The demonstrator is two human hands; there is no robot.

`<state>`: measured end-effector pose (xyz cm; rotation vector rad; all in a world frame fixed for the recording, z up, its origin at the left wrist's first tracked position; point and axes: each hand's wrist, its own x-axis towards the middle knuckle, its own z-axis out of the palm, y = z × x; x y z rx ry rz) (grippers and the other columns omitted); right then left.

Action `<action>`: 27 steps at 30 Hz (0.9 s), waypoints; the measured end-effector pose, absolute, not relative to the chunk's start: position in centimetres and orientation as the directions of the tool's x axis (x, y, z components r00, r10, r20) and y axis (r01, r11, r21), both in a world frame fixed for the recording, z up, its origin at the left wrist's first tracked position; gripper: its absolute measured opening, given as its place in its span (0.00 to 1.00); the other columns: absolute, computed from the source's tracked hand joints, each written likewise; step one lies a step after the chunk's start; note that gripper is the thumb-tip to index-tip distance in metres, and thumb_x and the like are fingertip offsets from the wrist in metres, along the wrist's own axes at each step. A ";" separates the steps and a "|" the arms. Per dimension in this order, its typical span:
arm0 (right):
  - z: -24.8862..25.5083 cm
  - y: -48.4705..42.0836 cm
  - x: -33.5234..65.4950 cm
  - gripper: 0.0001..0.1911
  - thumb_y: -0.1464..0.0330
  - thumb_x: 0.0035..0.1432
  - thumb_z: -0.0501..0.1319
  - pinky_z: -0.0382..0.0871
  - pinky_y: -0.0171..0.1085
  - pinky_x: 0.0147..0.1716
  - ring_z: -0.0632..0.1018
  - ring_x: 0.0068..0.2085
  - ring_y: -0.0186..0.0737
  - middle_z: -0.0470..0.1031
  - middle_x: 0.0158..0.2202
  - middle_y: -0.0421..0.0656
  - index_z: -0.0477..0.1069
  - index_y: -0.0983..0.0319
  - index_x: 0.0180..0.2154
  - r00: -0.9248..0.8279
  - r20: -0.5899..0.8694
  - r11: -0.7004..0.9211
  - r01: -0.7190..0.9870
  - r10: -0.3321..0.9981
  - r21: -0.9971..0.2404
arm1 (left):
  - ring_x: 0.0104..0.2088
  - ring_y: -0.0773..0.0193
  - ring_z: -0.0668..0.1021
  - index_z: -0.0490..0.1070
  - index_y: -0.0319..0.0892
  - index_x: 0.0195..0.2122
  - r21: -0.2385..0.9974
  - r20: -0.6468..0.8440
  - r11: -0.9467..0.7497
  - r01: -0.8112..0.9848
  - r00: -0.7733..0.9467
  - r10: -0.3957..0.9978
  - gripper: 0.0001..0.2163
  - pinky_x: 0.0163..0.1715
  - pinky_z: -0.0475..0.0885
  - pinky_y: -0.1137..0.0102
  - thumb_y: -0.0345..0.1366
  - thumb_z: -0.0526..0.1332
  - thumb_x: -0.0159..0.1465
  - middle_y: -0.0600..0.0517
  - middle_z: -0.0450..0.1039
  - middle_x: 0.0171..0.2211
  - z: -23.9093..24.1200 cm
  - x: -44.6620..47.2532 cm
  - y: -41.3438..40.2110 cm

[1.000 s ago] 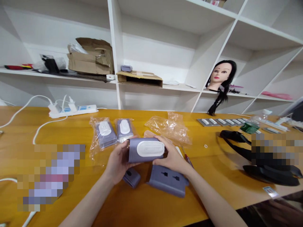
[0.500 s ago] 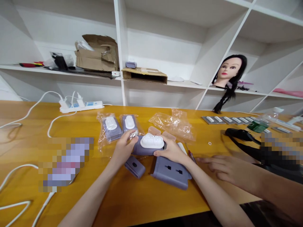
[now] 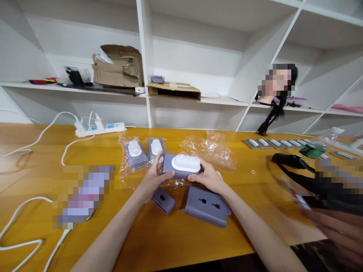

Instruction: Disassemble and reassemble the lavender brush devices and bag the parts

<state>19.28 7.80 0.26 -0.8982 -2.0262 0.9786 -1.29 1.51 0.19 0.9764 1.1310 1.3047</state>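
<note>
- A purple case (image 3: 168, 163) with a white bristled pad (image 3: 186, 163) sits between the hands.
- The left hand (image 3: 152, 178) and right hand (image 3: 209, 176) grip its ends.
- A slotted panel (image 3: 205, 209) lies nearside of the right hand.
- Two bagged units (image 3: 137, 160) lie beyond the left hand.

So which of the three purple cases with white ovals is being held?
The case between the left hand and right hand; the other two lie on the table in clear bags.

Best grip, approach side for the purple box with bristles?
Likely the short ends of the purple box, one hand from each side, as left hand and right hand hold it: it is elongated, and the white bristles stand up between those ends.
</note>
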 end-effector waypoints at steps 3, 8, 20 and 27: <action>0.2 7.4 19.0 0.40 0.65 0.47 0.69 0.57 0.51 0.58 0.65 0.59 0.49 0.64 0.60 0.45 0.57 0.53 0.60 -0.543 0.357 0.544 0.231 0.760 -0.806 | 0.37 0.62 0.75 0.51 0.55 0.61 0.933 -0.124 0.107 -0.343 -0.030 0.992 0.36 0.32 0.73 0.69 0.35 0.65 0.53 0.48 0.66 0.53 0.2 -0.9 1.4; 0.3 7.0 19.0 0.37 0.66 0.48 0.69 0.53 0.49 0.60 0.62 0.61 0.47 0.62 0.60 0.45 0.59 0.53 0.59 -0.599 0.434 0.658 0.216 0.673 -0.722 | 0.32 0.66 0.73 0.60 0.50 0.50 0.914 -0.190 0.118 -0.387 -0.154 0.970 0.23 0.25 0.70 0.73 0.34 0.61 0.52 0.53 0.69 0.41 -0.4 -0.3 1.6; 0.5 6.7 19.4 0.24 0.67 0.52 0.66 0.57 0.52 0.57 0.63 0.59 0.50 0.60 0.59 0.47 0.68 0.53 0.52 -0.524 0.561 0.759 0.317 0.640 -0.569 | 0.40 0.63 0.73 0.58 0.53 0.55 0.946 -0.020 -0.014 -0.325 -0.102 0.995 0.27 0.36 0.68 0.73 0.40 0.62 0.55 0.54 0.69 0.46 -0.1 -0.2 1.4; 1.0 5.6 19.8 0.24 0.67 0.54 0.62 0.65 0.50 0.46 0.66 0.49 0.48 0.67 0.47 0.49 0.62 0.59 0.53 -0.675 0.602 0.892 0.422 0.427 -0.159 | 0.59 0.53 0.62 0.60 0.50 0.57 0.997 0.068 -0.075 -0.035 -0.159 0.985 0.23 0.56 0.58 0.63 0.45 0.55 0.60 0.51 0.58 0.61 -1.2 -0.3 1.5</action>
